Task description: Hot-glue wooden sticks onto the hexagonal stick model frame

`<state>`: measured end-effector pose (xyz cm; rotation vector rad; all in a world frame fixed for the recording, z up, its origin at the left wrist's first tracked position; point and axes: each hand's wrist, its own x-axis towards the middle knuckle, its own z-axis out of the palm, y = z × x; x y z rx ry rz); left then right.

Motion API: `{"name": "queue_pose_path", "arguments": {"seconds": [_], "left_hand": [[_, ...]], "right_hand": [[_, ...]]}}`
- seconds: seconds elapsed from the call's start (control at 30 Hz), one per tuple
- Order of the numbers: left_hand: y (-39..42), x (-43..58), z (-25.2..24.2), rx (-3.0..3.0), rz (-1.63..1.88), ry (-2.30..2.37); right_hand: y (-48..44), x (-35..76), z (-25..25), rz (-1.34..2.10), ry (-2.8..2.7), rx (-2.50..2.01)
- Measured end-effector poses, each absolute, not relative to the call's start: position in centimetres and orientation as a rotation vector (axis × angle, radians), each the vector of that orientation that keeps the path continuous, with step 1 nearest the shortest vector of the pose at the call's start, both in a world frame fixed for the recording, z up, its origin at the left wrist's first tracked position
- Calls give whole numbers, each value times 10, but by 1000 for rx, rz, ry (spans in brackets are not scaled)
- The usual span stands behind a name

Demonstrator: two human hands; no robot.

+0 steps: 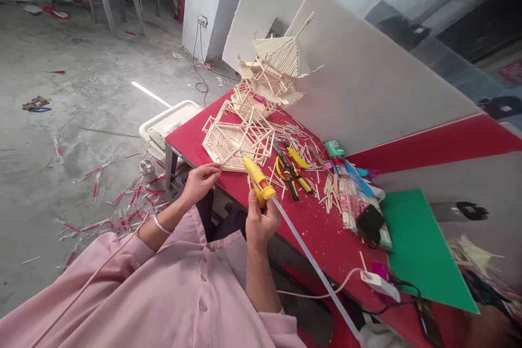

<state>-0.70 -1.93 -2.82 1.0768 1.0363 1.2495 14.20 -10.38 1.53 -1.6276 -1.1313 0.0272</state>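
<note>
In my right hand (261, 224) is a yellow hot glue gun (256, 178), gripped by its handle, with a long whitish glue stick (304, 244) trailing from its back. Its nozzle points at a frame of thin wooden sticks (236, 138) on the red table (185, 136); whether it touches is unclear. My left hand (200, 184) is closed in a pinch at the table's front edge, close to the frame's near corner. What its fingertips hold, if anything, is too small to tell. Behind the frame stands a tiered stick pagoda model (277, 68).
Right of the frame lie yellow-black pliers (290, 174) and loose sticks (299, 138). Further right are packs of sticks (353, 204), a green board (426, 250) and a white power strip (380, 285). A white panel (367, 87) rises behind. Wrappers (134, 201) litter the floor.
</note>
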Motion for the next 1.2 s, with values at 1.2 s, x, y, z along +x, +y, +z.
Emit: {"name": "queue_pose_path", "arguments": {"seconds": [1.2], "left_hand": [[-12, -21, -34, 1042, 1322, 1092]], "right_hand": [[-97, 130, -6, -146, -1629, -1588]]}}
